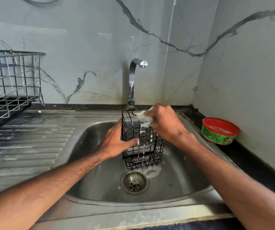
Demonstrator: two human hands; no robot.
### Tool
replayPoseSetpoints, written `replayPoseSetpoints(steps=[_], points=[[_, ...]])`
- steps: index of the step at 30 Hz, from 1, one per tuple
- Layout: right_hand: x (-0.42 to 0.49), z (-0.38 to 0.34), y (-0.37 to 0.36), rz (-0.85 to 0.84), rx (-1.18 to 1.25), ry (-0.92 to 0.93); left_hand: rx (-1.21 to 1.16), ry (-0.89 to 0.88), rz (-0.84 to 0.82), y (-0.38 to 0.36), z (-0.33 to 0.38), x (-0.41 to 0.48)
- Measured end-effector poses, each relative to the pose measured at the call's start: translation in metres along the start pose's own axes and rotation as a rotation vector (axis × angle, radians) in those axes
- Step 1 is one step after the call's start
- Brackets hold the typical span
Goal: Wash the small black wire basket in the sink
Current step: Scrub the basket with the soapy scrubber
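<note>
The small black wire basket stands upright over the steel sink, its bottom just above the drain. My left hand grips its left side, thumb across the front wires. My right hand is at the basket's top rim, closed on a soapy white scrubber. White suds run down the front wires and pool beside the drain.
The chrome tap rises behind the basket; no water runs from it. A red-rimmed green soap tub sits on the dark counter at right. A steel dish rack stands at left above the wet drainboard.
</note>
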State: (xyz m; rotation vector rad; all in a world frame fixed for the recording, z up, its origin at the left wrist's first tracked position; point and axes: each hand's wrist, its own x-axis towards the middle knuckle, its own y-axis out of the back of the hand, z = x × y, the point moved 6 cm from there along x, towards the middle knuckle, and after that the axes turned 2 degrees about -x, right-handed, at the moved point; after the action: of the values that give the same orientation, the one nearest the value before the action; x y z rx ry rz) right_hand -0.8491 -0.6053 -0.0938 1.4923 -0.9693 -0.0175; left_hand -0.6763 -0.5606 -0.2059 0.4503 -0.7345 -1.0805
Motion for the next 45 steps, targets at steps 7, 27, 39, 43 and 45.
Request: replayPoseSetpoints(steps=[7,27,39,43,45], points=[[-0.004,0.082,0.008,0.03,0.051,-0.348,-0.008,0.06,-0.01,-0.005,-0.003,0.0],[-0.009,0.078,0.01,0.165,0.921,-0.769,-0.073,0.007,0.002,-0.003,0.01,-0.004],[-0.004,0.03,0.007,0.101,0.641,-0.515,0.364,-0.176,0.261,0.013,0.038,-0.006],[-0.005,0.014,0.003,0.016,0.561,-0.387,0.325,-0.186,0.197,0.01,0.042,-0.007],[-0.006,0.005,-0.003,-0.044,0.498,-0.282,0.32,-0.194,0.175,0.008,0.038,-0.007]])
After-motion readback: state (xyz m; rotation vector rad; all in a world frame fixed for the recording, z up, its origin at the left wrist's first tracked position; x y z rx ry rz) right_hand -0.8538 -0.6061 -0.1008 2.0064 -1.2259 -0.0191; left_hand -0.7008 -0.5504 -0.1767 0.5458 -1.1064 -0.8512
